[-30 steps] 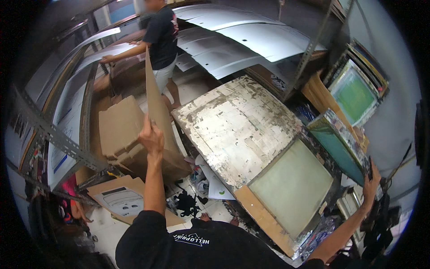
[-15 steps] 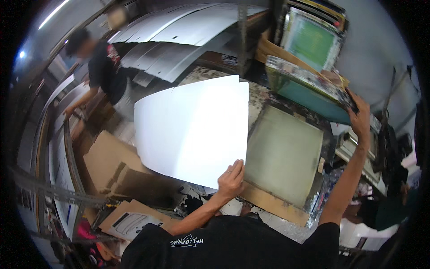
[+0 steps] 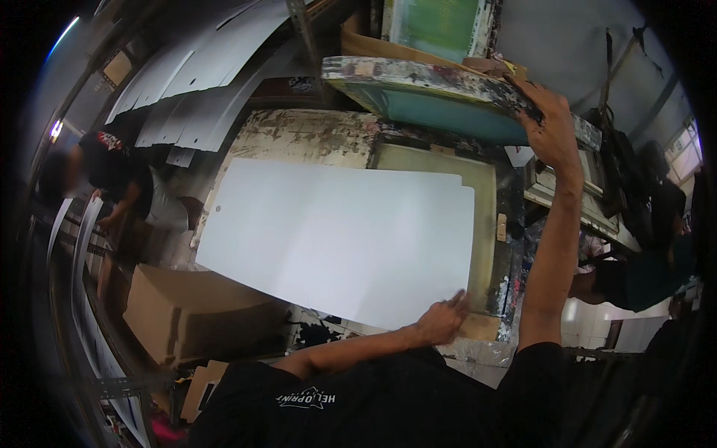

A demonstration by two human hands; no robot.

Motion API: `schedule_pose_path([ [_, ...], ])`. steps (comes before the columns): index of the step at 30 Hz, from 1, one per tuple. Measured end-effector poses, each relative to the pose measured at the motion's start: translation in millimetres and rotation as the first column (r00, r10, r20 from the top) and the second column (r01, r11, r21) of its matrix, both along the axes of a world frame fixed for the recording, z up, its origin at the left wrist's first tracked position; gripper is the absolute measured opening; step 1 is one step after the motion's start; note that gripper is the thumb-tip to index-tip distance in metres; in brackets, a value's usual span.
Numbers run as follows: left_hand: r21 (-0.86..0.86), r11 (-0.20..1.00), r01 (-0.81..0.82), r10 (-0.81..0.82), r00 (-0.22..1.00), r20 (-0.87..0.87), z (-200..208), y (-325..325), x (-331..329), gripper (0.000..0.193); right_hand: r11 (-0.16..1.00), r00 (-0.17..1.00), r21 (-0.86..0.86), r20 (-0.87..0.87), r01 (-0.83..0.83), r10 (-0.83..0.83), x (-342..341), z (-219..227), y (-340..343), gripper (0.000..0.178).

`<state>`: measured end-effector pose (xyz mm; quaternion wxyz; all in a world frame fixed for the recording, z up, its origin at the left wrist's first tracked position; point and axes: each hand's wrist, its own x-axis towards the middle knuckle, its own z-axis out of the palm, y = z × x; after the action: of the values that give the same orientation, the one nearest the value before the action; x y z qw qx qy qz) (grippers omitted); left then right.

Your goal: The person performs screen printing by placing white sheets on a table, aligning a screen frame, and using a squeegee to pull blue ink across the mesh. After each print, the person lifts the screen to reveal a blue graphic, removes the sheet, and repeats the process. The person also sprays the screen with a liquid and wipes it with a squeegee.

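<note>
A large white sheet (image 3: pixel 336 231) lies across the worktable, its right part over a pale, greenish-grey rectangular bed (image 3: pixel 482 216). At the sheet's near right corner is my left hand (image 3: pixel 442 319), fingers bent and slightly blurred, closed on the edge. My right hand (image 3: pixel 551 123) is raised, its fingers wrapped over the top of a paint-spattered screen-printing frame (image 3: pixel 437 84). That frame stands tilted up at the back of the bed, its bluish-green mesh facing me.
Another frame with green mesh (image 3: pixel 433 26) stands behind. A rack of white sheets (image 3: pixel 202 63) is at the far left, a cardboard box (image 3: pixel 190 313) nearer. A person (image 3: pixel 119 168) bends over sheets at left. Stacked frames (image 3: pixel 571 190) sit at right.
My left hand has carried the white sheet to the right and lowered it over the bed. My right hand stays on the frame. The view has turned, and the person at left has bent lower.
</note>
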<state>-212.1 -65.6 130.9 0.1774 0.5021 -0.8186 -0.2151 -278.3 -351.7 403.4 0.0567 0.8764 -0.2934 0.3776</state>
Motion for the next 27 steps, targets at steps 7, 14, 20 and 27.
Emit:
schedule_pose_path([
  [7, 0.004, 0.845, -0.535, 0.533, 0.842, 0.085, -50.3, -64.0, 122.8, 0.099, 0.996, 1.000, -0.086, -0.001, -0.026, 0.026, -1.3, -4.3, -2.6, 0.056],
  [14, 0.232, 0.455, -0.860, 0.697, 0.506, 0.508, -80.6, -112.3, 243.8, 0.131, 0.999, 0.999, 0.032, 0.000, -0.038, 0.038, 3.4, 3.5, 3.2, 0.060],
  [20, 0.216, 0.519, -0.827, 0.690, 0.554, 0.466, -93.5, -179.0, 214.6, 0.132, 0.982, 0.998, -0.178, -0.004, -0.056, 0.056, 0.7, -5.9, -6.5, 0.057],
  [27, 0.181, 0.528, -0.830, 0.712, 0.548, 0.439, -103.5, -234.5, 216.9, 0.131, 0.992, 0.999, -0.119, -0.023, -0.047, 0.044, -0.3, 1.4, -2.4, 0.057],
])
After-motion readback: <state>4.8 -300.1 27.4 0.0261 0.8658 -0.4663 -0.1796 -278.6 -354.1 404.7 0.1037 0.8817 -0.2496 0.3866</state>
